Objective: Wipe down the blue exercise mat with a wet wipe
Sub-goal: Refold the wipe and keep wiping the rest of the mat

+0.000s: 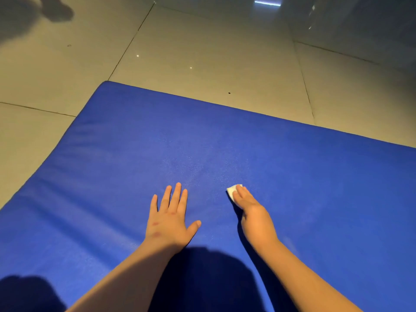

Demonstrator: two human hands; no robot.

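Glossy beige floor tiles (202,52) with dark grout lines reflect a bright light (267,3).

Bare mat (292,176) beyond both hands (171,217).

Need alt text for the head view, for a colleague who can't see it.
A right hand presses a small white wet wipe onto a blue exercise mat with straight fingers, while the left hand rests flat beside it, fingers spread. The mat lies on a pale tiled floor.
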